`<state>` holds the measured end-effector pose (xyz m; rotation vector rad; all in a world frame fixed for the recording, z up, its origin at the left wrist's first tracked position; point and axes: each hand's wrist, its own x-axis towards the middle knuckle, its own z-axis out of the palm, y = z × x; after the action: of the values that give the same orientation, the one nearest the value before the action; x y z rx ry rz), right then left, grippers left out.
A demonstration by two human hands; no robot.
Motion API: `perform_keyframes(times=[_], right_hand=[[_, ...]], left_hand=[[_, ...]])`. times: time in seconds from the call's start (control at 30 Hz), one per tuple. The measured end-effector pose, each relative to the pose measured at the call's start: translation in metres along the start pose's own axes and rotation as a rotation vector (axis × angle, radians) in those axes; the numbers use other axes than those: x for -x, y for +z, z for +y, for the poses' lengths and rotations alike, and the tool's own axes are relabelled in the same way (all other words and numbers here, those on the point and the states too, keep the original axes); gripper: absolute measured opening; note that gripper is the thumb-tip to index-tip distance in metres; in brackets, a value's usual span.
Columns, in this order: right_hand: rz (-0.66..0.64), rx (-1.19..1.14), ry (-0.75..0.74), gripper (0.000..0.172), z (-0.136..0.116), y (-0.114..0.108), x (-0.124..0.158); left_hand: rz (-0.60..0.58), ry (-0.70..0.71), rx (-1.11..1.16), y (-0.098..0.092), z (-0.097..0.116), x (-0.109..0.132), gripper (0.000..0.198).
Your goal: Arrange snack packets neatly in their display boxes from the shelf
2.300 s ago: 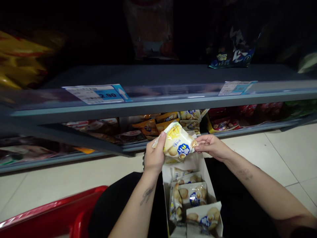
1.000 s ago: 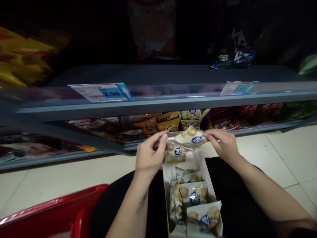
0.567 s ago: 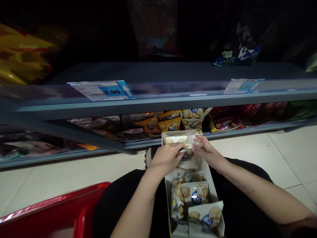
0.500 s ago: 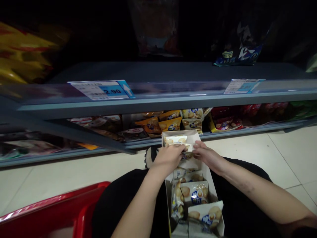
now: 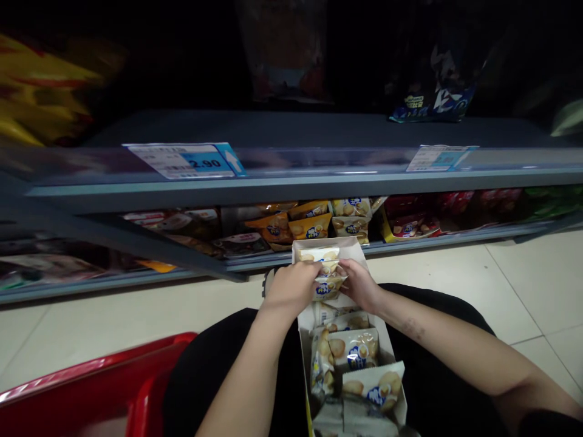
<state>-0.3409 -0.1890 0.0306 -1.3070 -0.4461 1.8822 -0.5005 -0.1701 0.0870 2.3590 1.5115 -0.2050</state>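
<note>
A long white carton lies between the knees, holding several small cream-coloured snack packets with blue lettering. Over its far end, my left hand is closed on the left side of a snack packet. The fingers of my right hand are curled at that packet's right edge, gripping it. Another packet stands behind it against the carton's far wall. The fingertips of my left hand are partly hidden by the hand itself.
A red basket is at the lower left. Ahead, the bottom shelf holds orange packets, cream packets and a yellow-edged box of red packets. A shelf edge with price tags juts out above.
My right hand has moved left and in, its fingers now at the packet's edge. The packet between the hands now shows its printed front. The view has shifted slightly.
</note>
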Motion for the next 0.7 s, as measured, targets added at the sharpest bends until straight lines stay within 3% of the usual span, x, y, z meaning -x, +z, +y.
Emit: perform_keyframes(times=[0.13,0.3,0.37,0.47,0.53,0.63,0.7], right_hand=[[0.063,-0.049,0.168,0.041,-0.001,-0.003,-0.004],[0.03,-0.027,0.17,0.044,0.0,-0.003,-0.007],[0.039,-0.037,0.167,0.042,0.0,-0.003,-0.006],[0.051,-0.034,0.161,0.041,-0.001,-0.003,-0.005],[0.012,0.019,0.128,0.042,0.0,-0.002,-0.004],[-0.052,0.13,0.034,0.068,0.001,-0.001,0.0],[-0.052,0.16,-0.011,0.076,0.0,-0.003,0.003]], left_hand=[[0.007,-0.035,-0.007,-0.002,-0.002,-0.001,0.014],[0.014,-0.096,-0.037,-0.003,0.006,0.001,0.018],[0.086,-0.122,0.018,-0.009,0.005,0.005,0.02],[0.226,-0.301,0.078,-0.013,-0.006,0.009,0.03],[0.143,-0.377,0.111,-0.009,-0.015,0.007,0.035],[-0.075,-0.298,0.197,0.004,-0.023,-0.001,0.035],[-0.116,-0.25,0.234,0.011,-0.023,-0.007,0.033]])
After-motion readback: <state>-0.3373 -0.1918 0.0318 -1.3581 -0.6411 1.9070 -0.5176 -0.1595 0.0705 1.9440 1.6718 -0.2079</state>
